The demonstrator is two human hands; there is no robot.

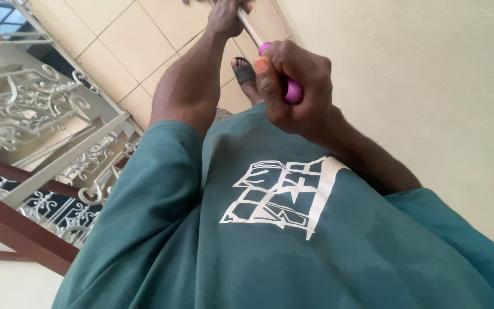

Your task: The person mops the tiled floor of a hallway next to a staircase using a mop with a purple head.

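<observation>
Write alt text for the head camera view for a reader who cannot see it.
Seen from above, a person in a green printed T-shirt grips a long pale stick with a purple end in both hands, the right hand nearer the camera and the left hand further down. Below are cream floor tiles, a sandalled foot, a white ornate railing and a plain wall.

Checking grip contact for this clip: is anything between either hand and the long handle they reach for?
Nothing visible. The right hand is closed directly around the purple end of the handle, and the left hand grips the pale shaft farther down, above the tiled floor.
</observation>
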